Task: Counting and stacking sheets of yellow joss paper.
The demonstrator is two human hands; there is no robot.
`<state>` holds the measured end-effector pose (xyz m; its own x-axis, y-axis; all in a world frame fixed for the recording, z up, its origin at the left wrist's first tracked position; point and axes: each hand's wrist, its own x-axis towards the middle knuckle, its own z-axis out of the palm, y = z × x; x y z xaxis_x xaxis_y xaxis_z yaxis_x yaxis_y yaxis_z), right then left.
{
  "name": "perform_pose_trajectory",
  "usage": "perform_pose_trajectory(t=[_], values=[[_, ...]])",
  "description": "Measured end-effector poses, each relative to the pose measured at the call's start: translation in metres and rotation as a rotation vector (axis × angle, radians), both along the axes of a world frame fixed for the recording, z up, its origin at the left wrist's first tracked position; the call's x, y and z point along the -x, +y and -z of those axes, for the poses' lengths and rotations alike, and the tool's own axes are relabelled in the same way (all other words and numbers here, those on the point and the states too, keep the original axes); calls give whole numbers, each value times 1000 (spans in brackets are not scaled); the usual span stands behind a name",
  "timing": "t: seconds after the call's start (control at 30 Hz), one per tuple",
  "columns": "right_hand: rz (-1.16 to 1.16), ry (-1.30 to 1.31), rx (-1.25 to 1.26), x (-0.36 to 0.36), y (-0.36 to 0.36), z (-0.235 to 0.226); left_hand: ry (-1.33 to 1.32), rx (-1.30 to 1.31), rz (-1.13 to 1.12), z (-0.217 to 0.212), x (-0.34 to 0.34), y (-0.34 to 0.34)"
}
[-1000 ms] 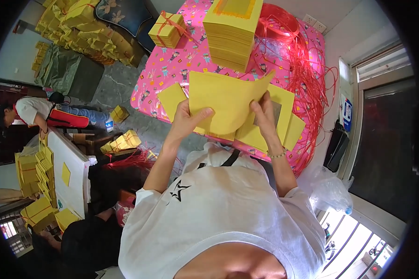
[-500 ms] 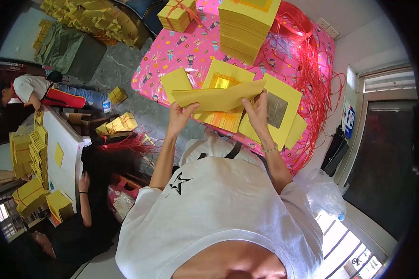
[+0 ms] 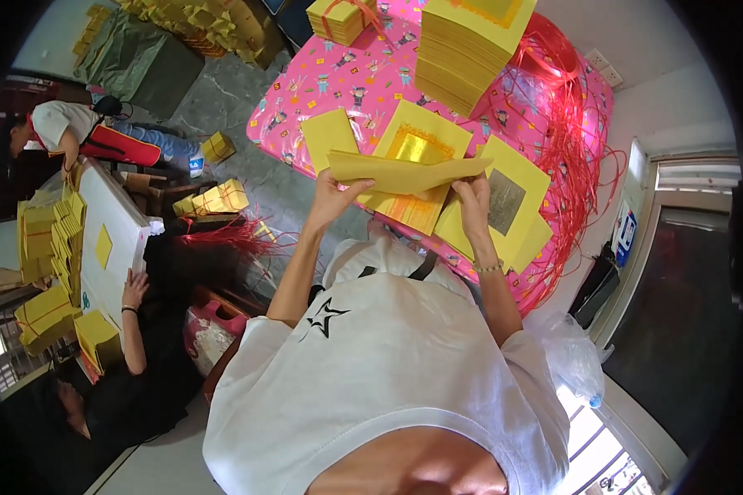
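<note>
From my remote seat I've got the left hand (image 3: 336,200) and right hand (image 3: 474,203) both gripping some yellow paper (image 3: 404,172) near its ends, held over the gold-foil paper pile (image 3: 425,145); silver-patched paper (image 3: 504,200) sits right of that pile, tall paper stack (image 3: 464,62) beyond it.

the person (image 3: 404,462) wears a white t-shirt (image 3: 404,363) with short sleeves (image 3: 252,351), a round neckline (image 3: 400,418) and a black star outline (image 3: 328,318) at left, pale trousers (image 3: 398,257) with dark bands (image 3: 423,267), and a beaded bracelet (image 3: 489,267) on the right wrist (image 3: 481,250).
</note>
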<state>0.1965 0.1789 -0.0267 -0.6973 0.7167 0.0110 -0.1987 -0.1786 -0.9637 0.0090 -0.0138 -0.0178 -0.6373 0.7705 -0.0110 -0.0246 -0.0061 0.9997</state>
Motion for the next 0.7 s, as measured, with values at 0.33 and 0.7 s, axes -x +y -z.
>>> perform_pose_trajectory(t=[0.33,0.7], values=[[-63,13,-49,-7,4,-1,40,-101,-106,-10,-12,2],[-39,7,-14,1,5,-3,37,-74,-55,-3,-6,3]])
